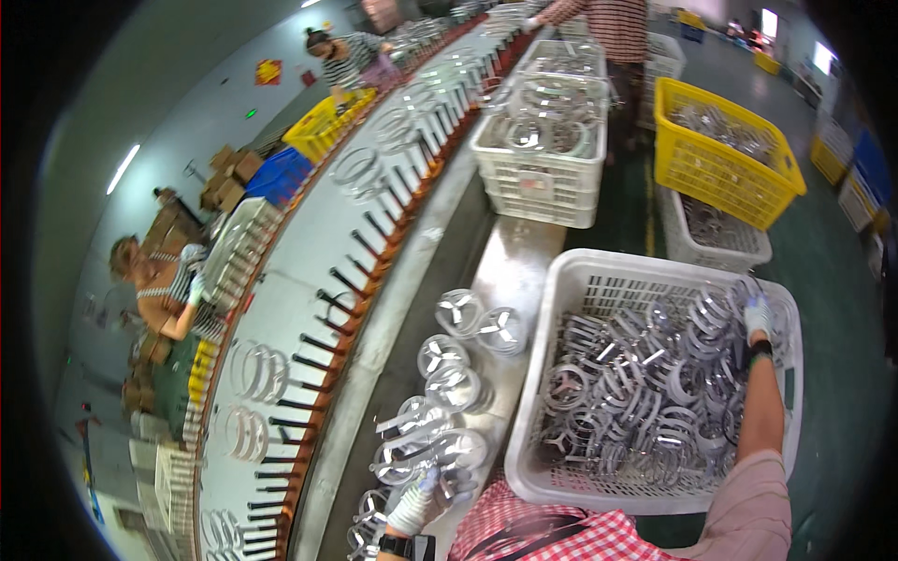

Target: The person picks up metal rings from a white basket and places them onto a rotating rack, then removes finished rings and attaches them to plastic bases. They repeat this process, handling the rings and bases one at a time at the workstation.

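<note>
Shiny ring-shaped parts, some with three spokes inside, fill a large white plastic basket (531, 411) on my right. My gloved right hand (758, 316) reaches into its far right corner, fingers closed around the edge of a ring-shaped part (741, 292). On the metal bench to the left stand small stacks of similar ring parts (453, 385). At the near end of these stacks is my gloved left hand (413, 508), its fingers against shiny parts (456, 481). Blur and overlap hide whether those fingers grip one.
Left of the bench runs a curved conveyor (299, 271) with dark pegs along its edge and rings on it. Ahead stand a loaded white crate (538, 182) and a yellow crate (720, 173) stacked on another. Co-workers (168, 285) stand beyond the conveyor; another person (615, 33) stands ahead.
</note>
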### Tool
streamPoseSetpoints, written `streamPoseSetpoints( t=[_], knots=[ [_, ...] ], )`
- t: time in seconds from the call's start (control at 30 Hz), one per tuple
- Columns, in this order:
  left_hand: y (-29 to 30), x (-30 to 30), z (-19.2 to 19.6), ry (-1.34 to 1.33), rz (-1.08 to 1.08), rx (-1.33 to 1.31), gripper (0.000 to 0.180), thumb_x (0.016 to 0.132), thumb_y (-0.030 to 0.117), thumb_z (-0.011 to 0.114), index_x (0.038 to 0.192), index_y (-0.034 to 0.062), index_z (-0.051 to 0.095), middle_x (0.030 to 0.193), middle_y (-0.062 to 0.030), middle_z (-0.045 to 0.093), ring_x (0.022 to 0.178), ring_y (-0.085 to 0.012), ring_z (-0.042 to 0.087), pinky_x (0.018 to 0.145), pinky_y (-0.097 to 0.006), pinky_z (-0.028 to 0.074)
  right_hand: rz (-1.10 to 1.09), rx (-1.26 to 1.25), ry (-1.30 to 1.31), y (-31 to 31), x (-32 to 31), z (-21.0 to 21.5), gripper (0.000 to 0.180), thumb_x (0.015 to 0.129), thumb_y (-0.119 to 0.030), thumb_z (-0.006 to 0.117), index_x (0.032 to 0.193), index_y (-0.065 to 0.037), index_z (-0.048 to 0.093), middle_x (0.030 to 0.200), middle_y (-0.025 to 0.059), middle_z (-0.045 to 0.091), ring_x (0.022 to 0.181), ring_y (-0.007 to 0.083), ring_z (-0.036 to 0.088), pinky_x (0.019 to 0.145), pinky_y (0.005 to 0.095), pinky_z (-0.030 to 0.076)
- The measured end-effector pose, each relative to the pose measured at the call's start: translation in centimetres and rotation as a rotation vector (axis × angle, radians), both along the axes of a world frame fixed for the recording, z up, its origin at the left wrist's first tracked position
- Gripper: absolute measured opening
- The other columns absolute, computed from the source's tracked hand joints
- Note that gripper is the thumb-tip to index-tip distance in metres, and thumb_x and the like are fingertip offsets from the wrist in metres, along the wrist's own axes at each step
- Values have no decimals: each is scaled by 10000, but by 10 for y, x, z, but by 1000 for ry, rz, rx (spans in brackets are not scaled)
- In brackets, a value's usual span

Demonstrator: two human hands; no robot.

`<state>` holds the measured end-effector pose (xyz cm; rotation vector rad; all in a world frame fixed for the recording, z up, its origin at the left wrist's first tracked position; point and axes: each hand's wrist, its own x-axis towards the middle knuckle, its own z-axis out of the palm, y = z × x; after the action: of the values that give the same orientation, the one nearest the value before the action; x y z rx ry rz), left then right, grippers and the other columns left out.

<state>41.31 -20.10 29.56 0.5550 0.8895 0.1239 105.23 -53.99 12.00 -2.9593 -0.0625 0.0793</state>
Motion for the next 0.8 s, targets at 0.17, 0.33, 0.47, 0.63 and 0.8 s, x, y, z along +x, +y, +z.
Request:
streamPoseSetpoints(
  t=[0.17, 0.33, 0.47, 0.63, 0.8],
  knots=[
    [6, -14, 17, -16, 74, 160, 748, 706, 548, 631, 1261, 120, 367, 1222, -108, 456, 1092, -312, 497, 885, -418, 440, 111, -262, -313, 2, -37, 4, 268, 785, -183, 508, 1011, -82, 609, 962, 168, 608, 896, 326, 566, 803, 416, 441],
    [77, -29, -9, 73, 265, 764, 465, 848, 402, 547, 1150, 52, 489, 864, -6, 582, 721, -100, 540, 678, -262, 474, 335, -271, -515, -19, -62, 15, 293, 752, -171, 556, 1029, -92, 610, 948, 152, 613, 908, 316, 556, 834, 407, 427],
    [201, -91, -40, 726, 145, 2000, 232, 853, 128, 474, 1061, 77, 564, 795, -73, 607, 725, -128, 602, 620, -251, 483, 305, -119, -616, -5, -85, 44, 273, 802, -186, 521, 1040, -83, 603, 986, 148, 607, 945, 328, 540, 865, 414, 406],
    [279, -64, -27, 1781, -523, 1662, 507, 814, -9, 405, 1315, 57, 366, 742, -94, 593, 582, -193, 573, 537, -301, 453, 274, 78, -694, -26, -120, 69, 304, 841, -187, 492, 1108, -69, 578, 1046, 176, 574, 988, 354, 507, 905, 422, 377],
    [313, -143, -62, 494, 908, 1370, 123, 865, 106, 543, 979, 61, 550, 845, -42, 587, 739, -134, 555, 650, -268, 460, 394, 269, -695, -18, -167, 70, 279, 841, -167, 506, 1075, -35, 582, 1049, 179, 577, 983, 343, 518, 901, 422, 380]
  ],
)
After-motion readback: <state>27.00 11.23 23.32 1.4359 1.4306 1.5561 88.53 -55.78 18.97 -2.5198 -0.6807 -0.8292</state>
